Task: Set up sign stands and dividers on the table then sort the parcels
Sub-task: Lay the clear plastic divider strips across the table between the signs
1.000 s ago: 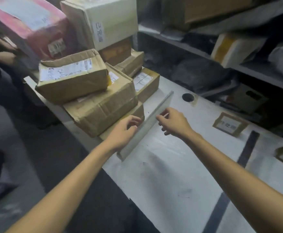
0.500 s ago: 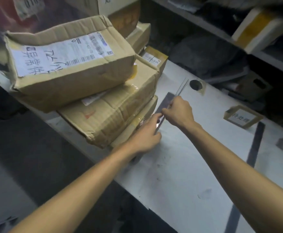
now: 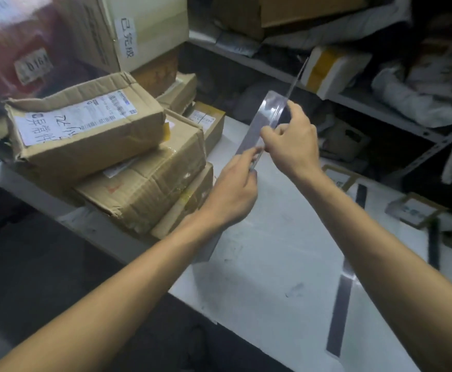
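— Where's the divider (image 3: 272, 120)?
— Both hands on it: left hand (image 3: 233, 194) pinches the low end, right hand (image 3: 292, 146) curls round the middle. It's tilted, top end twd the shelf (image 3: 367, 103), over the white table (image 3: 273, 277).
— Table?
— Scuffed; dark strips (image 3: 339, 315) across it, sign stand (image 3: 415, 210) at far edge, parcels (image 3: 112, 162) stacked on my left. Dim, cluttered rm.

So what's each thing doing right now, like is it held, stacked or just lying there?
clear divider strip, held by both hands, far end tilted up.
left hand, pinching the strip's near part.
right hand, gripping it further up.
top parcel, closed, dented, lying on the stack.
middle parcel, taped shut, under the top one.
sign stand, set on the table, untouched.
dark strip, flat on the table.
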`<state>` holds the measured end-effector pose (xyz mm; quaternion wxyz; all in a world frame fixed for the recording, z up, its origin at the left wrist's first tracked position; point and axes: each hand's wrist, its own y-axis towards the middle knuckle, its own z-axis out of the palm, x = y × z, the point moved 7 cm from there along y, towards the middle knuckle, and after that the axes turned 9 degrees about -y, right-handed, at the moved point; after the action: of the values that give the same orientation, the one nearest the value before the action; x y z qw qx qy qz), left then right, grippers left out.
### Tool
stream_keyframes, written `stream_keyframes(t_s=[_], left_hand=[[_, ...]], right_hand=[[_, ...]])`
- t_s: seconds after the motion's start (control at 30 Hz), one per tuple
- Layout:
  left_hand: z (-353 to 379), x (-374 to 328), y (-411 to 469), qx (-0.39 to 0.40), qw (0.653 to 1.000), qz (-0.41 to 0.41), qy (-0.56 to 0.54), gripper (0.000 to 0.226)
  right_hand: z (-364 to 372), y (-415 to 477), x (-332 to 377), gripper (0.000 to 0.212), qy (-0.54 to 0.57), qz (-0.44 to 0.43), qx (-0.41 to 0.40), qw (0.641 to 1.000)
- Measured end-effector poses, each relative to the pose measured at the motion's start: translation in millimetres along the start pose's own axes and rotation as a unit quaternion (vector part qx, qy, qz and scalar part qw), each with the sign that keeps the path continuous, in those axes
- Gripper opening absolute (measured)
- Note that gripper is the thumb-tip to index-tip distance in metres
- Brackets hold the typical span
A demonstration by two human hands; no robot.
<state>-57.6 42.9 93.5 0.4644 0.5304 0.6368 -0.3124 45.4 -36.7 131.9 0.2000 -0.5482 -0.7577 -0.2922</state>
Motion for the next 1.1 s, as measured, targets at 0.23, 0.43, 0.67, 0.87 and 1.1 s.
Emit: stream_keyframes(t_s=[0.23,0.43,0.67,0.87,1.1], left_hand=[[118,-95,-50,0.025,0.995,0.101,-0.002,0.049],[244,-146,-115,0.118,0.99,0.072,-0.029,0.057],[358,-163,-170,0.223,0.972,0.012,-0.07,0.066],[419,-132,-184,0.304,0.945,-0.075,-0.097,0.061],[466,-75,-196,0.363,0.923,-0.127,-0.006,0.063]], right_hand=[[-137,-52,-79,0.057,0.025,0.07,-0.066,0.995],[-235,-130,-179,0.05,0.044,0.124,-0.074,0.989],[-284,-194,-282,0.052,0.009,0.172,-0.021,0.985],[-271,-233,-349,0.058,-0.02,0.223,0.046,0.974],[-237,-260,-407,0.06,-0.069,0.278,0.108,0.952]])
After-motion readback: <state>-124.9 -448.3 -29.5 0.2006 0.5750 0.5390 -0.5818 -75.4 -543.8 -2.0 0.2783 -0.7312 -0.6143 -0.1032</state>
